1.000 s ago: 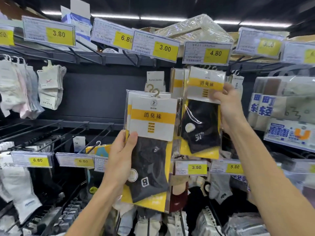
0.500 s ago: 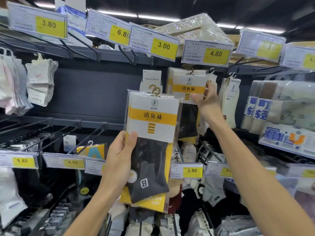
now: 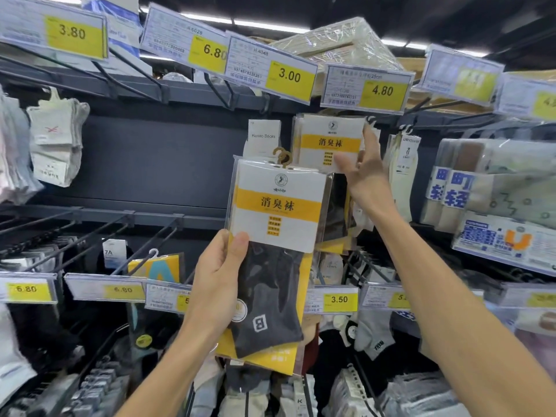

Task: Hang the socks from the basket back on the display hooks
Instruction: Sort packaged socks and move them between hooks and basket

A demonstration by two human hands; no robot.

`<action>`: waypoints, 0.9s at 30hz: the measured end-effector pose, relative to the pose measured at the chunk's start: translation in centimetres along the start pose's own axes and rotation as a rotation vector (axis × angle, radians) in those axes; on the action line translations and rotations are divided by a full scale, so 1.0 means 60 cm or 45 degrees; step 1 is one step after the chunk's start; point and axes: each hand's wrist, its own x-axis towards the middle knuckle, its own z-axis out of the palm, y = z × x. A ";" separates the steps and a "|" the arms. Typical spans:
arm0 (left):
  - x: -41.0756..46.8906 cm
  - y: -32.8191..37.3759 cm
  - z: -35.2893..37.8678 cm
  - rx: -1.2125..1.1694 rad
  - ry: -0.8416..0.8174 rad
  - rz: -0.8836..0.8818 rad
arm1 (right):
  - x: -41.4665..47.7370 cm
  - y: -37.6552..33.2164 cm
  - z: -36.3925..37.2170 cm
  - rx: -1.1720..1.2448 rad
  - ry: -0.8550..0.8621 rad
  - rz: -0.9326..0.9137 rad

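My left hand [image 3: 218,284] grips a sock pack [image 3: 272,254] by its left edge: white and yellow card, dark grey socks with a "B", a gold hook on top. It is held upright in front of the rack. Behind it and higher, a matching pack [image 3: 329,142] hangs on the display hook under the 4.80 price tag [image 3: 367,88]. My right hand [image 3: 365,173] is at that hanging pack's right edge, fingers spread, thumb in front of the card. No basket is in view.
Price tags line the upper rail [image 3: 180,94]. Several bare black hooks [image 3: 141,242] stick out at lower left. White socks [image 3: 57,145] hang at far left, boxed socks [image 3: 493,188] at right, more socks fill the lower rows.
My right hand carried the second pack up and back onto the hook under the 4.80 tag, and its fingers have opened off the card. The left hand's pack stayed roughly in place.
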 end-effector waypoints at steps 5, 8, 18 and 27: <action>-0.001 0.005 0.000 0.026 0.034 0.011 | -0.014 -0.019 -0.011 -0.075 -0.015 0.042; -0.002 0.006 -0.002 0.027 0.036 0.017 | -0.059 -0.054 -0.014 -0.095 0.138 0.037; -0.007 0.013 0.014 0.064 0.054 0.104 | -0.234 -0.137 0.020 0.544 -0.301 0.116; 0.007 -0.010 -0.002 1.069 -0.125 0.364 | -0.106 -0.102 -0.041 0.674 0.084 0.353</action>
